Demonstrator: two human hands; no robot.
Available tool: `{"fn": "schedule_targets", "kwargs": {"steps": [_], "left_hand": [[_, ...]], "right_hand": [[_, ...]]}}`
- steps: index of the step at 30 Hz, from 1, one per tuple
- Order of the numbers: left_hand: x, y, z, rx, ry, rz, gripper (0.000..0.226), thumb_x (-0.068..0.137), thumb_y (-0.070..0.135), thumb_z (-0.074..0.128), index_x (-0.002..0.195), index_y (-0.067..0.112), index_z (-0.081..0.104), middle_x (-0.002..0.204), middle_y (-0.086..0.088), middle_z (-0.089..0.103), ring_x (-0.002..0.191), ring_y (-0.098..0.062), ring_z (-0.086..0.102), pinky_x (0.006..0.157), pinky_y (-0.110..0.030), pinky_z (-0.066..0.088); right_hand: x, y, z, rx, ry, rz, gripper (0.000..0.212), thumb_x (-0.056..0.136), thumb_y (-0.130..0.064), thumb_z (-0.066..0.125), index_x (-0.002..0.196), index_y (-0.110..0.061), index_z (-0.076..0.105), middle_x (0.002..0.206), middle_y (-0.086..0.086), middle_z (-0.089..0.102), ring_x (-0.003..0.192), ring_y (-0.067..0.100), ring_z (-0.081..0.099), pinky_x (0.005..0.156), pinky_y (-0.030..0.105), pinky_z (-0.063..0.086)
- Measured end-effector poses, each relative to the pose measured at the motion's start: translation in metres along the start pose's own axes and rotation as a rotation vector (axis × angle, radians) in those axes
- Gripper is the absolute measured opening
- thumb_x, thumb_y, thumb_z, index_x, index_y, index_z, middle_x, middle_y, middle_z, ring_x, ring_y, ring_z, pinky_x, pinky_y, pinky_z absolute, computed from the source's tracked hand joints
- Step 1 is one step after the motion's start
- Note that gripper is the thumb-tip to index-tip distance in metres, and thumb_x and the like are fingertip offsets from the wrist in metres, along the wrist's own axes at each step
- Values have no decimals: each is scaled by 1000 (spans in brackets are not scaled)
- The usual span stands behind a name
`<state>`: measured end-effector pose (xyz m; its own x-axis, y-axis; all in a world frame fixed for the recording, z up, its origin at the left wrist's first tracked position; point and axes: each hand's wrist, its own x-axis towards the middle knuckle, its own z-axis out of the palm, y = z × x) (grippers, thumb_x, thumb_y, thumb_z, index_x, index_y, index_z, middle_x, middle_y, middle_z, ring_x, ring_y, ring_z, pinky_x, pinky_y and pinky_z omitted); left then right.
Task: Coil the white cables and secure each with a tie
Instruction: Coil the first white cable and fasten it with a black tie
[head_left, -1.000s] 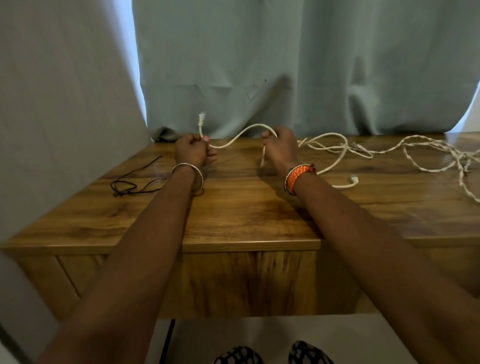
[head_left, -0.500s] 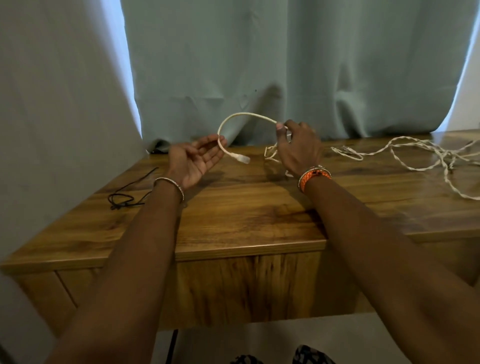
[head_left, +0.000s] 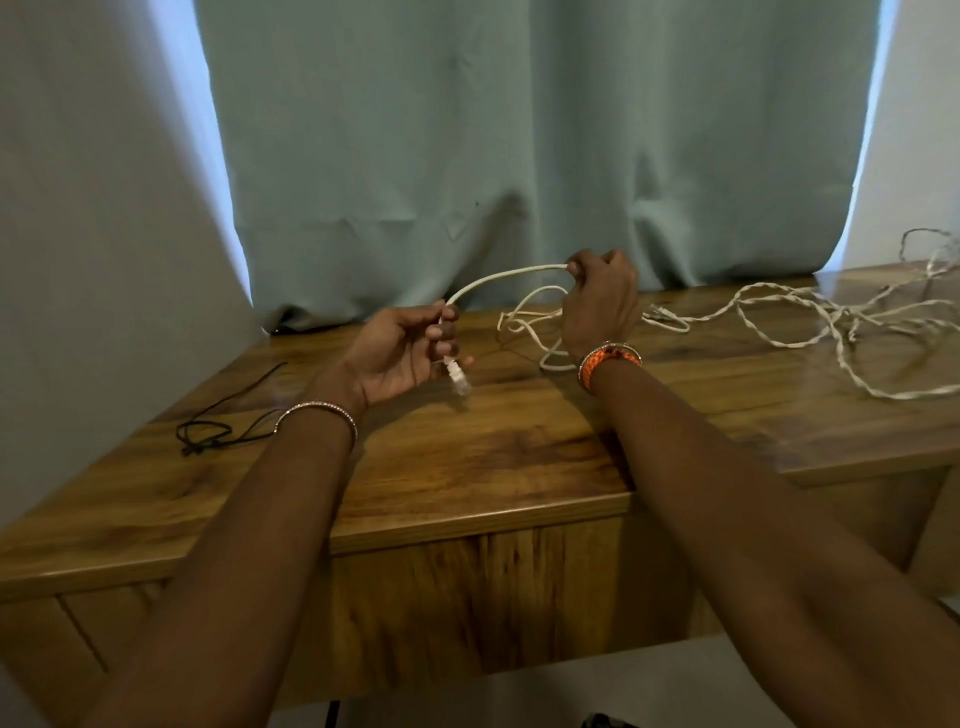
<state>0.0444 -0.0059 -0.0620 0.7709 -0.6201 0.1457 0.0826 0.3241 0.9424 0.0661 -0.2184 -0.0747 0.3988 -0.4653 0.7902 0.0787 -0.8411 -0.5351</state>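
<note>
A pale green curtain (head_left: 519, 156) hangs behind a wooden table (head_left: 493, 467) whose glossy top carries loose cords. Above the table's middle, a person works on a white cable (head_left: 498, 275): the left hand (head_left: 400, 353), palm turned up and a thin silver bangle (head_left: 317, 410) on its wrist, pinches the cable near its end between curled fingers, with the clear plug (head_left: 457, 376) hanging just below the fingertips and above the wood. From there the cable arcs upward and to the right into the right hand (head_left: 600, 301), which grips it between thumb and fingers; an orange braided band (head_left: 608, 358) circles that wrist. Below and behind the right hand, more of the white cable lies in loose loops on the tabletop. Farther right, a twisted white cord (head_left: 831, 322) sprawls in a tangle toward the table's far edge, well apart from both hands. Near the left edge, a thin black cord (head_left: 218, 431) lies in a small loop on the wood.
</note>
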Motion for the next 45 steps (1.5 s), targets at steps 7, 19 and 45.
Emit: {"fn": "schedule_targets", "kwargs": {"steps": [7, 19, 45], "left_hand": [[24, 9, 15, 68, 101, 241, 27, 98, 20, 34, 106, 17, 60, 49, 8, 46, 32, -3, 29, 32, -8, 20], [79, -11, 11, 247, 340, 290, 31, 99, 19, 42, 78, 4, 59, 41, 8, 47, 32, -2, 35, 34, -12, 32], [16, 9, 37, 325, -266, -263, 33, 88, 37, 34, 67, 14, 45, 32, 8, 31, 34, -6, 2, 33, -16, 5]], "right_hand": [[-3, -18, -2, -85, -321, -230, 13, 88, -17, 56, 98, -16, 66, 103, 11, 65, 95, 34, 61, 73, 36, 43], [-28, -38, -39, -167, -680, -908, 37, 77, -38, 58, 51, -23, 35, 51, -9, 31, 48, 10, 31, 57, 28, 28], [2, -8, -22, -281, 117, -695, 25, 70, 3, 47, 84, -13, 59, 77, 8, 59, 72, 29, 56, 56, 31, 36]]}}
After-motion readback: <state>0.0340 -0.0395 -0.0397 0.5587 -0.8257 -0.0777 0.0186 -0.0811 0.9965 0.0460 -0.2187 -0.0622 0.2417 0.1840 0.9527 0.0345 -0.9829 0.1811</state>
